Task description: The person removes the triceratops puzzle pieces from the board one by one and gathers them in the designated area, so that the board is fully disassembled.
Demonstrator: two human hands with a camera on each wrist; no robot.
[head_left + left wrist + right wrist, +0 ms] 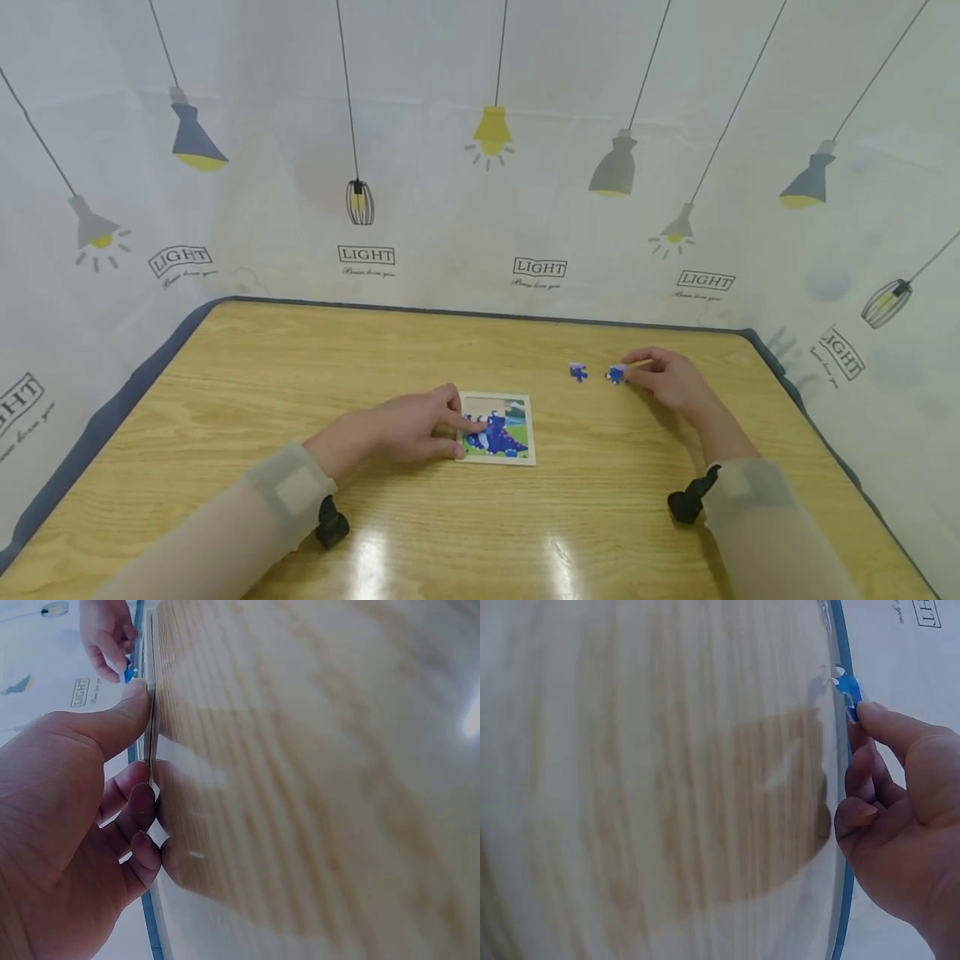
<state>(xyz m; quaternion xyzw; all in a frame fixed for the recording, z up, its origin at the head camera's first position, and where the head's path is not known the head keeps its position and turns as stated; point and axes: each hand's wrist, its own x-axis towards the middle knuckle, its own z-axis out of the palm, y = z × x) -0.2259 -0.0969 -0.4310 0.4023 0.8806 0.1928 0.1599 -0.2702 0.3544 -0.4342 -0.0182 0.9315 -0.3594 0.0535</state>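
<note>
A small square jigsaw puzzle in a pale wooden frame (532, 433) lies on the table, showing a blue dinosaur. The upper left part of its picture area is bare, without pieces. My left hand (416, 423) rests at the frame's left side, index finger stretched over the dinosaur and thumb at the lower left edge. To the right, my right hand (671, 382) pinches a blue puzzle piece (617, 374) between thumb and fingers, tilted up in the right wrist view. Another blue puzzle piece (577, 372) lies just left of it, between that hand and the frame.
The wooden table (300, 358) has a dark blue border (420, 312) along its far and side edges. Behind it hangs a white curtain (427, 183) printed with lamps. Each wrist wears a black camera mount.
</note>
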